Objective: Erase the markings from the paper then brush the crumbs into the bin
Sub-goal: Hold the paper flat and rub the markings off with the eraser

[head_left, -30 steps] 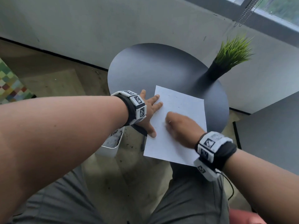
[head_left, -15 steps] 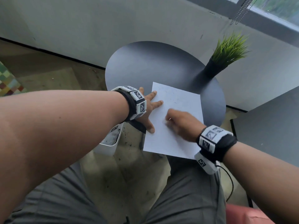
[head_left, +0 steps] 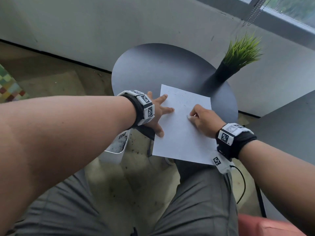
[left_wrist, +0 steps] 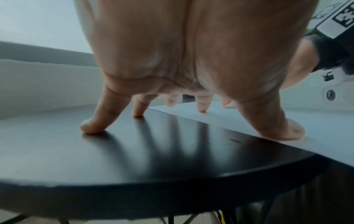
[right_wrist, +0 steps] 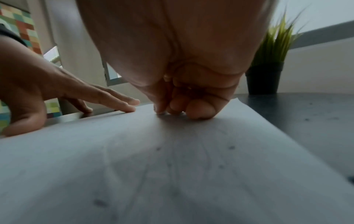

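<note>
**Eraser on the sheet, left hand pinning it**

Your paper (head_left: 180, 133) lies on the round dark surface (head_left: 153, 68), its near edge hanging past the rim at 6 o'clock. Your left hand (head_left: 157, 113) is spread flat at the sheet's 9 o'clock edge: the thumb and two fingertips (left_wrist: 202, 108) press on the paper, while the other two fingers rest on the bare surface beside it. Your right hand (head_left: 204, 120) is curled at the middle of the sheet, fingers bunched tight and pinching a small pale eraser (head_left: 189, 117) whose tip touches the paper. Faint pencil lines and dark specks (right_wrist: 231, 147) show on the sheet nearer your wrist. The white bin (head_left: 117, 147) stands on the floor at 8 o'clock of the surface, under your left forearm, with dark crumbs inside. A potted grass plant (head_left: 238, 57) sits at 2 o'clock.
</note>
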Motion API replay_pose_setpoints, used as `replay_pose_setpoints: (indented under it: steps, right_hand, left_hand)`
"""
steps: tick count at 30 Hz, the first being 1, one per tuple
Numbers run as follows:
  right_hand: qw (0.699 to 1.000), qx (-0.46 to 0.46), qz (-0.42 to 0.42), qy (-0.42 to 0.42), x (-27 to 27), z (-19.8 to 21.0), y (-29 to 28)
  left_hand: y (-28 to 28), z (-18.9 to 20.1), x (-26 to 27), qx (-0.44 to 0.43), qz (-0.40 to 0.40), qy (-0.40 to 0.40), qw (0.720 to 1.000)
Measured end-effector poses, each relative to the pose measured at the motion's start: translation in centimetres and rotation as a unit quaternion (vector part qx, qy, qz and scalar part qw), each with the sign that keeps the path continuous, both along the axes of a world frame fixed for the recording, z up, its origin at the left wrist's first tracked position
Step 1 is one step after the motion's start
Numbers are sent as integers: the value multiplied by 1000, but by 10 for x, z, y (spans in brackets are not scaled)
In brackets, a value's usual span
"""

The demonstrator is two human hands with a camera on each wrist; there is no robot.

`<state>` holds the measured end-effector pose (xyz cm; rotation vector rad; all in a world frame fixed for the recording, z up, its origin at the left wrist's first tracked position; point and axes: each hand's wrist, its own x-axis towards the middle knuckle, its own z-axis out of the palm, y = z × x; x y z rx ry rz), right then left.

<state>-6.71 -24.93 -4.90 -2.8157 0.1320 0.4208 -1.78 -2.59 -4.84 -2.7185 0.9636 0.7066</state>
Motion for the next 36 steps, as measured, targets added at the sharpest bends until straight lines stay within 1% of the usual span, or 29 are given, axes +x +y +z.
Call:
replay_pose_setpoints:
  steps: [2, 3, 4, 6, 7, 8, 9, 10, 11, 12, 13, 16, 19, 21, 23, 25, 26, 27, 29, 30, 31, 32, 34, 35, 36]
  right_hand:
    - [999, -28, 20, -8, -4, 2, 8]
    - [998, -39, 47, -14, -10, 4, 16]
    - [995, -45, 91, -20, -19, 5, 26]
    - [974, -39, 221, -22, -43, 5, 54]
    - [962, -33, 270, -17, -55, 5, 65]
    - [956, -31, 290, -18, -59, 4, 67]
    - [960, -27, 277, -22, -55, 4, 63]
    - [974, -17, 224, -21, -45, 3, 53]
    - [989, -5, 147, -19, -34, 4, 42]
    - [997, -2, 78, -20, -25, 5, 30]
    - [999, -6, 39, -24, -20, 4, 22]
    - [999, -27, 33, -33, -16, -6, 14]
    - [999, 6, -7, -34, -11, -8, 7]
    - [999, 9, -31, -36, -4, -8, 4]
    - [999, -10, -27, -40, -2, -6, 7]
    - [999, -15, 1, -39, -8, -2, 18]
    - [999, -11, 32, -35, -15, -2, 26]
    - [996, -6, 83, -31, -24, -2, 36]
    - [978, 1, 209, -18, -47, -2, 56]
    - [969, 5, 248, -13, -53, -2, 60]
    - [966, 5, 259, -12, -53, 0, 60]
    - [971, 0, 239, -13, -47, 2, 55]
    - [989, -16, 142, -26, -33, 6, 43]
    - [993, -28, 108, -30, -30, 6, 40]
    - [993, -35, 111, -30, -32, 5, 45]
  left_hand:
    - [1, 2, -3, 1, 2, 8, 1000]
    - [1, 2, -5, 3, 8, 11, 1000]
    - [1, 2, -7, 4, 14, 15, 1000]
    - [2, 0, -9, 9, 15, 19, 1000]
    - [2, -1, -9, 13, 13, 15, 1000]
    - [2, -2, -7, 16, 11, 8, 1000]
    - [1, -2, -5, 15, 12, 1, 1000]
    - [1, 0, -3, 12, 17, -4, 1000]
    - [-1, 1, -1, 8, 24, -6, 1000]
    - [-2, 2, 0, 5, 30, -5, 1000]
    - [-3, 3, -1, 3, 35, -2, 999]
    - [-3, 3, -3, -9, 34, 5, 999]
    - [-2, 4, -9, -11, 18, -5, 1000]
    - [-1, 3, -14, -7, 26, -4, 1000]
    - [-1, 1, -17, -13, 37, 5, 999]
    - [0, -2, -17, -19, 39, 13, 999]
    - [0, -2, -16, -22, 37, 14, 999]
    - [1, -4, -15, -25, 35, 15, 999]
    - [0, -5, -13, -24, 30, 16, 999]
    - [0, -5, -12, -22, 28, 15, 999]
    - [0, -6, -12, -21, 27, 15, 999]
    - [0, -6, -12, -22, 27, 17, 999]
    - [0, -6, -11, -26, 27, 18, 999]
    - [0, -6, -11, -28, 27, 19, 999]
    - [0, -7, -10, -28, 28, 21, 999]
